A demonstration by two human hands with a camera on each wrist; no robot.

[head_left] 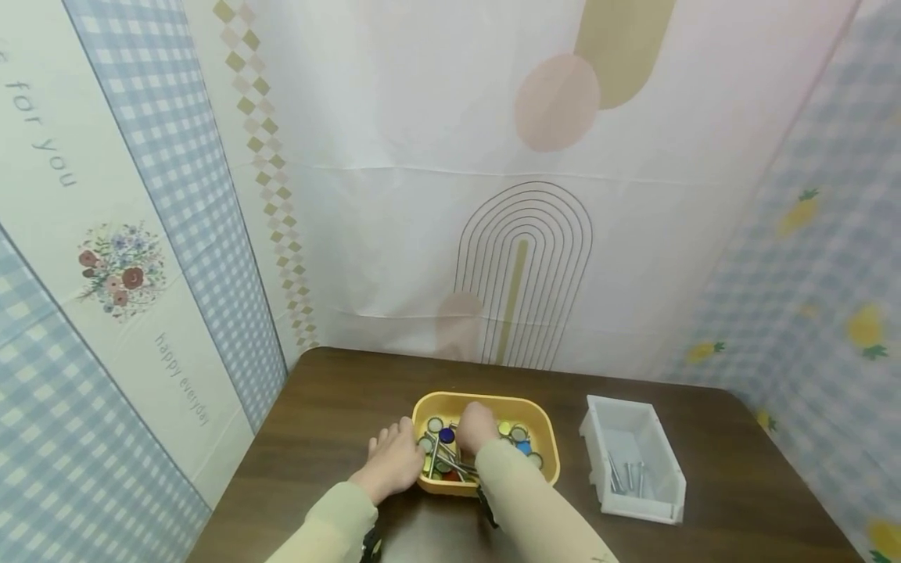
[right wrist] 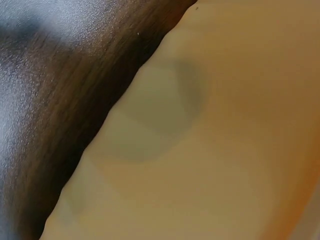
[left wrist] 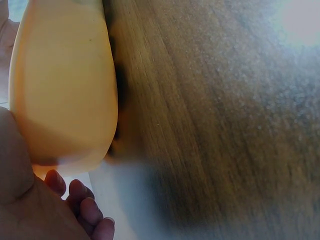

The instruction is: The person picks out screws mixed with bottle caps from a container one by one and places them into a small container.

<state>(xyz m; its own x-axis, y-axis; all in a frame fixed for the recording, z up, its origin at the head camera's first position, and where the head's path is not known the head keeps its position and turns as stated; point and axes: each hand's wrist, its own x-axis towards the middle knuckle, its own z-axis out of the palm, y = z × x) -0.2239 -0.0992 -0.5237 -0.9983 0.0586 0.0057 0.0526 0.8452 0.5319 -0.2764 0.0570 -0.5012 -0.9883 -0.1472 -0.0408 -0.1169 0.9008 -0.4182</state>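
Note:
A yellow plastic basin stands on the table, holding a mix of round bottle caps and long metal bolts. My left hand is at the basin's left end; its thumb lies over the rim and the other fingers curl outside the end wall, as the left wrist view shows. Down among the caps and bolts, my right hand is bent at the wrist, its fingertips hidden behind the hand. The right wrist view has only the basin's outer wall and some table.
A white open-front bin stands to the right of the basin, with several metal bolts in it. The dark wooden table has a patterned cloth hanging behind it, and checked cloths hang at both sides.

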